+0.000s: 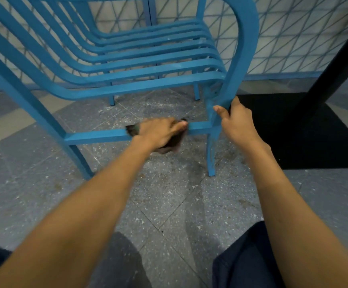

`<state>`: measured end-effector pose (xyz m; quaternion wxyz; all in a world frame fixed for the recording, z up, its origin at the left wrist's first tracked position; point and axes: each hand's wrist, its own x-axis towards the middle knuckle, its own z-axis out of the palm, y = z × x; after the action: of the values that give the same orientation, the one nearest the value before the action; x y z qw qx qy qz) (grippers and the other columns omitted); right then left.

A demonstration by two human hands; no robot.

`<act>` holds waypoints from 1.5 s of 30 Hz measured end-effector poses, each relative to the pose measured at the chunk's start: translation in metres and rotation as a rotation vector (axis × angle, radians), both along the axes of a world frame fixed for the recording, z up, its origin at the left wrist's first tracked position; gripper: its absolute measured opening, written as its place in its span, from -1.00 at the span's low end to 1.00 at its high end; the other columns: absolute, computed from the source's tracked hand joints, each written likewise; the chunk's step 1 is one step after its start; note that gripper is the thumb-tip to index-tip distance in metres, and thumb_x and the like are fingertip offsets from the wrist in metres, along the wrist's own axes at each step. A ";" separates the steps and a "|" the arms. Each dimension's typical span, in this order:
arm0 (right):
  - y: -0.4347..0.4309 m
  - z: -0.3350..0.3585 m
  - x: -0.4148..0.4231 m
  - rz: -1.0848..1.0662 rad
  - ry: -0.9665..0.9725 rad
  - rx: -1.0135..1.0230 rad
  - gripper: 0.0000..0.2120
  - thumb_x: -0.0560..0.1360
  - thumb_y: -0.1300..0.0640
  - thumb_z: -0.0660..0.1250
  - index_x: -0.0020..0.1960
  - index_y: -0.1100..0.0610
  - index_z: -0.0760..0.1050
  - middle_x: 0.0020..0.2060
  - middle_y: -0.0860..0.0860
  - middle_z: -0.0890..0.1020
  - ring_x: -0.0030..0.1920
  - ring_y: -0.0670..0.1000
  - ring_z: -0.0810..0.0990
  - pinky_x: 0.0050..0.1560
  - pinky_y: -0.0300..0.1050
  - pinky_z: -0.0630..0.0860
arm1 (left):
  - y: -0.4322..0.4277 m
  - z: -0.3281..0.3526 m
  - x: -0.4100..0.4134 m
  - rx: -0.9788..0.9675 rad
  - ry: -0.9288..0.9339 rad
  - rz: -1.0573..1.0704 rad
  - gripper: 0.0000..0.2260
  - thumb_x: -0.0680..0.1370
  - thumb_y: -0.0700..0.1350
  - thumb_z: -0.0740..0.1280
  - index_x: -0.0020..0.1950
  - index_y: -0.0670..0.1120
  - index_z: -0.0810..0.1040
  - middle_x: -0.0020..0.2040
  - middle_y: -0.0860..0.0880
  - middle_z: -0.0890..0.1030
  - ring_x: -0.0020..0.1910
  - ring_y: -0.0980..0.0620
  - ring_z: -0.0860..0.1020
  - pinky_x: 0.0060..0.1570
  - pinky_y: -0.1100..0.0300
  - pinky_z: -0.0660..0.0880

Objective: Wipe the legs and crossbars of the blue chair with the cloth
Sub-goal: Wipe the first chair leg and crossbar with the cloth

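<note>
Blue chair (148, 65) fills upper frame. Left hand (158, 132) grips dark cloth (170, 144) wrapped over the front crossbar (98, 136), frame center. Right hand (234, 119) grips the front right leg (211, 159) just above the crossbar joint.

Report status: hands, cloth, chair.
Left hand grips cloth on lower crossbar. Right hand holds chair leg. Nothing in the way.
</note>
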<state>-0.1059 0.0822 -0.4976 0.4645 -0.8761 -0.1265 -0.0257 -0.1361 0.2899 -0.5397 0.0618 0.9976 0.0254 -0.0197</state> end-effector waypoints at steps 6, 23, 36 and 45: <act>-0.003 0.000 0.000 -0.010 -0.038 -0.063 -0.64 0.60 0.07 0.24 0.32 0.24 0.39 0.20 0.14 0.58 0.22 0.12 0.54 0.08 -0.20 0.44 | -0.047 -0.021 -0.004 0.159 -0.244 -0.168 -0.49 0.59 0.24 0.00 0.41 -0.02 0.32 0.21 -0.05 0.50 0.17 -0.13 0.47 0.19 -0.03 0.29; 0.030 0.000 -0.022 0.303 0.178 -0.551 -0.70 0.56 0.04 0.28 -0.09 0.28 0.60 -0.16 0.20 0.67 -0.07 0.19 0.64 -0.03 0.03 0.56 | 0.126 -0.004 -0.055 0.005 0.037 0.314 -0.35 0.50 0.39 -0.21 0.23 0.03 0.44 0.26 -0.11 0.47 0.28 -0.20 0.37 0.33 -0.18 0.12; 0.100 -0.062 -0.018 0.448 -0.268 -0.563 -0.50 0.54 0.13 0.31 0.46 0.14 0.31 0.30 0.15 0.49 0.33 0.21 0.39 0.38 0.09 0.19 | 0.120 -0.027 -0.068 -0.091 -0.220 0.026 -0.57 0.59 0.24 0.03 0.40 0.12 0.32 0.24 0.02 0.45 0.25 -0.06 0.35 0.29 0.01 0.11; 0.102 -0.070 -0.014 0.494 -0.334 -0.584 -0.46 0.41 0.28 0.32 0.39 0.23 0.40 0.12 0.28 0.56 0.22 0.33 0.49 0.22 0.33 0.34 | 0.149 -0.022 -0.070 -0.079 -0.101 0.331 -0.57 0.60 0.26 -0.06 0.19 0.09 0.46 0.15 -0.03 0.49 0.21 -0.13 0.37 0.28 -0.09 0.12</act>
<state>-0.1201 0.1840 -0.5679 0.1617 -0.8981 -0.4086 -0.0184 -0.2066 0.4389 -0.5616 0.1046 0.9763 0.1853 0.0398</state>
